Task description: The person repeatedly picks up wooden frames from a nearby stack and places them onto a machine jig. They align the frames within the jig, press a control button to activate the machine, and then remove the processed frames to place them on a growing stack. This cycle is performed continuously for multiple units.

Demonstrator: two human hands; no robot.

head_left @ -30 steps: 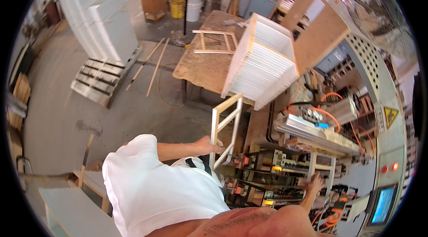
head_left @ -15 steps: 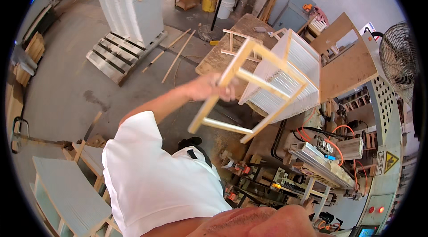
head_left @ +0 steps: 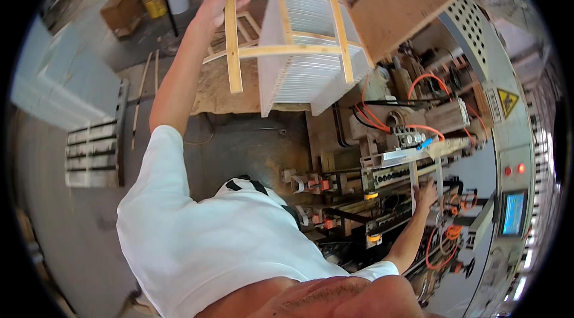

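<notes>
A light wooden ladder-like frame (head_left: 287, 51) is raised over the slatted white stack, its upper end cut off by the picture edge. My left hand (head_left: 216, 6) is at the frame's left rail; its fingers reach past the rail and the thumb is hard to make out. On the right, my right hand (head_left: 426, 194) is closed around part of a second pale wooden frame (head_left: 414, 177), at the machine's clamp area. The machine (head_left: 406, 153) partly hides that second frame.
White slatted pieces (head_left: 311, 73) stand on a worn worktable (head_left: 224, 100). A control panel (head_left: 513, 213) with a lit screen, orange hoses (head_left: 431, 130) and a perforated metal guard (head_left: 469, 22) are at right. White panels (head_left: 78, 85) rest on a pallet (head_left: 92, 159) at left.
My view has turned right. My left hand has carried the wooden frame forward and over the slatted stack, turning it more upright. My right hand now shows at the machine's frame.
</notes>
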